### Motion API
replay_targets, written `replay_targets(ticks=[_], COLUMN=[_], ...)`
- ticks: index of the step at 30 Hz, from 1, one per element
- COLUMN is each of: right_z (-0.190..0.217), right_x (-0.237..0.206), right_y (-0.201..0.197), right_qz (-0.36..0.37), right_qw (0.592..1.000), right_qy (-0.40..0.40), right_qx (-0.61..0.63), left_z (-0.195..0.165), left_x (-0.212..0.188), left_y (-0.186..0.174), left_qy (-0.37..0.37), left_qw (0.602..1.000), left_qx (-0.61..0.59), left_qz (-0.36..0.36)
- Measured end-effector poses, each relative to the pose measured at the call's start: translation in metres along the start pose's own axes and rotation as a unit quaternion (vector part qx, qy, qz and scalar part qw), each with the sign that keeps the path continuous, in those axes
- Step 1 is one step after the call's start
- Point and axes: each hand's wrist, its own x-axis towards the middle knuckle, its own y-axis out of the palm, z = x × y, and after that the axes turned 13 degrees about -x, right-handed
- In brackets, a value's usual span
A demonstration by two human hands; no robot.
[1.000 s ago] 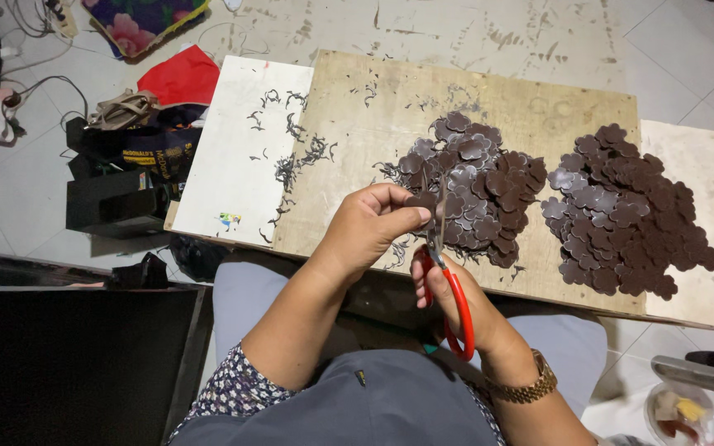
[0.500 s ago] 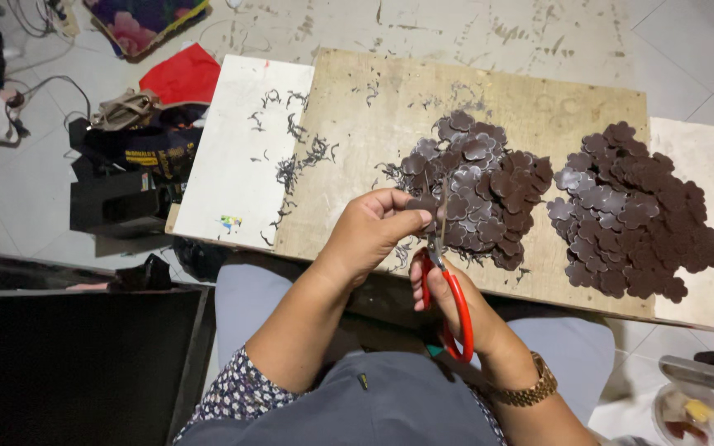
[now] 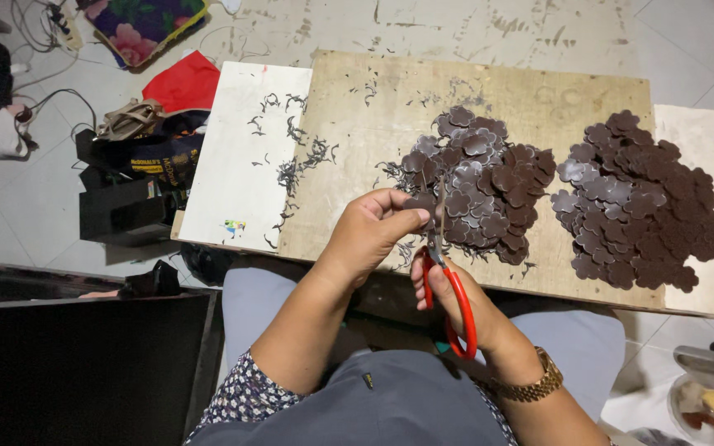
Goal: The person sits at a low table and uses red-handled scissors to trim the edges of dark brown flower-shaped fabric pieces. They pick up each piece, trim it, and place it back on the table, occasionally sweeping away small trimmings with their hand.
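Note:
My left hand (image 3: 371, 231) pinches a small dark brown flower-shaped piece (image 3: 420, 202) at the near edge of a wooden board (image 3: 373, 124). My right hand (image 3: 454, 299) grips red-handled scissors (image 3: 449, 281), their blades pointing up against that piece. Just beyond the hands lies a pile of brown flower-shaped cutouts (image 3: 481, 182). A second, larger pile of the same cutouts (image 3: 642, 202) lies to the right. A gold watch (image 3: 530, 384) is on my right wrist.
Thin dark trimmings (image 3: 295, 161) are scattered over the board's left part and a white panel (image 3: 237, 157). On the floor at left are a black box (image 3: 126, 211), a red cloth (image 3: 183, 83), cables and a floral mat (image 3: 146, 21). A small dish (image 3: 700, 405) sits at bottom right.
Both hands stay at the board's near edge. The left hand has turned the small piece slightly against the scissor blades; the view has shifted a little.

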Motion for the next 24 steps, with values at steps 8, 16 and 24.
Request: replay_targets(ticks=[8,16,24], right_z=[0.008,0.011,0.01], right_x=[-0.002,0.0,0.0], right_y=[0.0,0.002,0.004], right_qz=[0.006,-0.004,-0.003], right_qw=[0.999,1.0,0.999], right_qy=[-0.031,-0.026,-0.03], right_qx=[0.004,-0.001,0.04], left_z=[-0.007,-0.009,-0.006], left_x=[-0.004,-0.004,-0.003], left_y=[0.002,0.004,0.003], left_qy=[-0.011,0.006,0.018], left_qw=[1.0,1.0,1.0], left_qx=[-0.001,0.0,-0.005], left_qz=[0.002,0.005,0.003])
